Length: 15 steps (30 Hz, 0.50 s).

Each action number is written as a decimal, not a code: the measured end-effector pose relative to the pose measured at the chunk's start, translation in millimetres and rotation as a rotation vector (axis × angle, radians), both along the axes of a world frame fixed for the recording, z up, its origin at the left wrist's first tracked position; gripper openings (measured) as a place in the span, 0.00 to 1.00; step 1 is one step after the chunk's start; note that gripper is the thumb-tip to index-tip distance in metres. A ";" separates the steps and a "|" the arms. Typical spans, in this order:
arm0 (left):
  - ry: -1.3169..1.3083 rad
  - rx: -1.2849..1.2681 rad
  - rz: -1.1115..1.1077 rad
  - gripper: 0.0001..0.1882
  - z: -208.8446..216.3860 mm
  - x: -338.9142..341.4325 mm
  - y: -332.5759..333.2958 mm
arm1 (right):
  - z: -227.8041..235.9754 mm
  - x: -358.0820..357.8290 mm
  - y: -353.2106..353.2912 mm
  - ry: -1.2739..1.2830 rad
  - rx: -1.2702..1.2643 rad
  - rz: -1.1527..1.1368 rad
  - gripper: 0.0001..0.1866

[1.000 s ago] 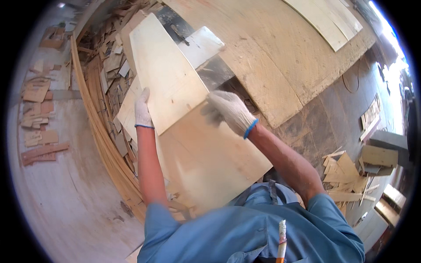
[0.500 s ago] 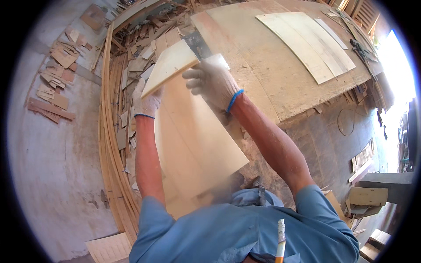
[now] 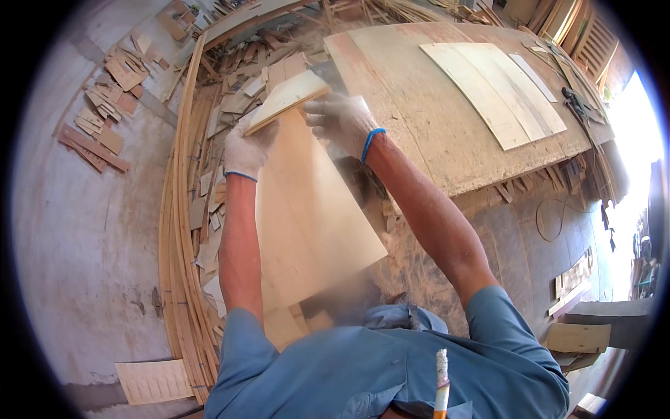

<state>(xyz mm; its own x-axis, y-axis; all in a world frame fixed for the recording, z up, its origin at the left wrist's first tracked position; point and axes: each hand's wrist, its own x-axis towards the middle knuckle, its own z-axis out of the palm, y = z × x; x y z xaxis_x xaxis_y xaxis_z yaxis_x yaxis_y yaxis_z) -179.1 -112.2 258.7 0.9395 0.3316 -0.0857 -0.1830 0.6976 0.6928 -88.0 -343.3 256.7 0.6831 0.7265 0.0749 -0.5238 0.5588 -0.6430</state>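
A small pale wooden board (image 3: 289, 93) is held up at a tilt, its near edge facing me. My left hand (image 3: 249, 149), in a white knit glove, is closed on the board's left end; its fingertips are partly hidden. At the right end is my gloved right hand (image 3: 347, 124), its fingers apart and reaching along the near edge; whether they touch is hard to make out. Below both hands lies a larger pale wooden panel (image 3: 314, 216), its near end blurred by haze.
A wide worktable (image 3: 426, 150) at the right carries a pale panel (image 3: 499, 91) and pliers-like tools (image 3: 576, 105). Long wooden strips (image 3: 178, 230) run along the left, beside heaped offcuts (image 3: 241, 105). Scraps (image 3: 105, 105) lie by the pale wall at far left.
The small board looks lower and flatter, and both hands have shifted with it. My right fingers have straightened from a curl. The surroundings have moved slightly in the view.
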 end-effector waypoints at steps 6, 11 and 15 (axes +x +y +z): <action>-0.010 -0.086 -0.021 0.24 8.3 -3.7 -7.4 | -2.5 3.9 -1.9 0.025 0.037 0.030 0.08; 0.065 -0.128 -0.003 0.25 -41.9 4.1 30.0 | -9.1 0.1 -18.1 0.161 -0.059 0.149 0.22; -0.014 0.158 -0.131 0.25 -100.1 -2.9 29.4 | -31.9 -17.1 -20.0 0.138 -0.425 0.007 0.23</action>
